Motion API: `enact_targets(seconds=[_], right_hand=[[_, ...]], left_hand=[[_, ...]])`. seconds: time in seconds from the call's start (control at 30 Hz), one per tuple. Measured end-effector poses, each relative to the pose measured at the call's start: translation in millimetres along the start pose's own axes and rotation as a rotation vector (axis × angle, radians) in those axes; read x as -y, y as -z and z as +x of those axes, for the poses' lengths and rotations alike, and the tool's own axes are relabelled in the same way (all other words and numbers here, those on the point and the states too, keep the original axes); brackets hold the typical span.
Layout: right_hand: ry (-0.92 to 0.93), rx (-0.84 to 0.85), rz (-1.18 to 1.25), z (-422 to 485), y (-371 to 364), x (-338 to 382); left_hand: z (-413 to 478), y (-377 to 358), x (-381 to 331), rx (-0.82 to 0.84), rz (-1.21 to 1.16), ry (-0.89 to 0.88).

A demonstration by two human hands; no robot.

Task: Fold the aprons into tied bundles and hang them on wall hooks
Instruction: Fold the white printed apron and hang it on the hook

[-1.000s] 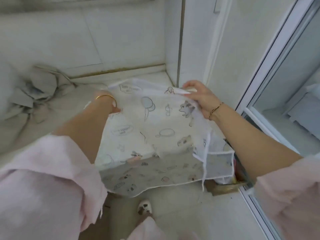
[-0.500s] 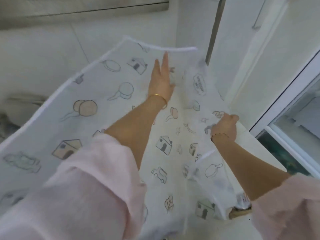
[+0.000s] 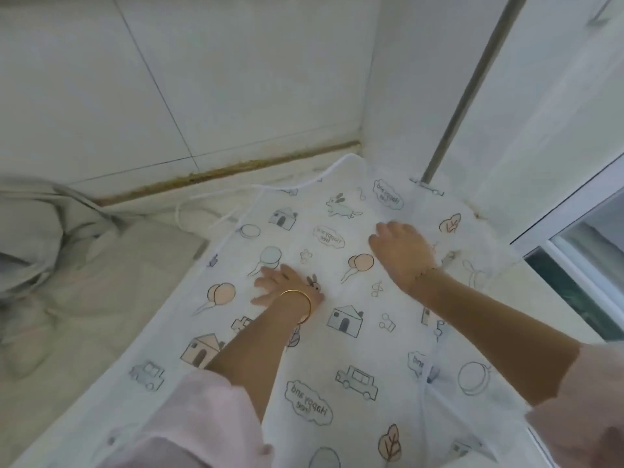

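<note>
The fingers (image 3: 266,282) of the left hand (image 3: 287,288) lie straight and spread, pressing flat on the printed apron (image 3: 354,383). The right hand (image 3: 401,251) rests on it nearer the wall; blur hides whether its fingers pinch the cloth. The apron lies spread over the surface (image 3: 553,309), its white strap (image 3: 182,214) loose near a crumpled grey cloth (image 3: 37,231)

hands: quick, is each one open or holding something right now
Left hand: open, fingers flat on the printed apron.
Right hand: looks open, palm down on the apron, gripping nothing.
</note>
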State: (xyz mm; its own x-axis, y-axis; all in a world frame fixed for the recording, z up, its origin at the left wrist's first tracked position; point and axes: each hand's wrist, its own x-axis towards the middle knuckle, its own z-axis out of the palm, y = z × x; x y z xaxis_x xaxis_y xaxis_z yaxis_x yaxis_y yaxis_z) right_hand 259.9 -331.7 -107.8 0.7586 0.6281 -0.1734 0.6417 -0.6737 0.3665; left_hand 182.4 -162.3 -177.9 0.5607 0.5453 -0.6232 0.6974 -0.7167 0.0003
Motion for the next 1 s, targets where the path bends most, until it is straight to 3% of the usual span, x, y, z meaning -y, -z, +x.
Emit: enact_targets(seconds=[0.07, 0.13, 0.23, 0.33, 0.37, 0.43, 0.5, 0.6, 0.83, 1.0], right_hand=[[0.16, 0.199, 0.204, 6, -9, 35], [0.132, 0.397, 0.304, 9, -21, 56], [0.106, 0.487, 0.292, 7, -36, 67], [-0.029, 0.523, 0.296, 13, -42, 64], [-0.079, 0.538, 0.309, 17, -42, 61], [-0.109, 0.574, 0.318, 28, -39, 61], [-0.108, 0.599, 0.271, 36, -38, 66], [-0.098, 0.585, 0.192, 47, -40, 74], [-0.052, 0.55, 0.192, 44, -35, 76], [-0.027, 0.494, 0.153, 31, -28, 73]], left_hand=[[11, 2, -1, -0.039, 0.012, -0.111], [25, 2, 4, -0.072, 0.063, -0.244], [43, 5, 18, -0.1, 0.138, -0.476], [53, 15, 33, -0.231, 0.03, -0.597], [56, 20, 38, -0.341, -0.027, -0.569], [60, 29, 57, -0.52, -0.08, -0.342], [62, 35, 83, -0.526, -0.063, -0.066], [60, 35, 112, -0.424, -0.041, 0.122], [57, 23, 114, -0.384, -0.31, 0.074], [54, 26, 115, -0.384, -0.203, 0.015]])
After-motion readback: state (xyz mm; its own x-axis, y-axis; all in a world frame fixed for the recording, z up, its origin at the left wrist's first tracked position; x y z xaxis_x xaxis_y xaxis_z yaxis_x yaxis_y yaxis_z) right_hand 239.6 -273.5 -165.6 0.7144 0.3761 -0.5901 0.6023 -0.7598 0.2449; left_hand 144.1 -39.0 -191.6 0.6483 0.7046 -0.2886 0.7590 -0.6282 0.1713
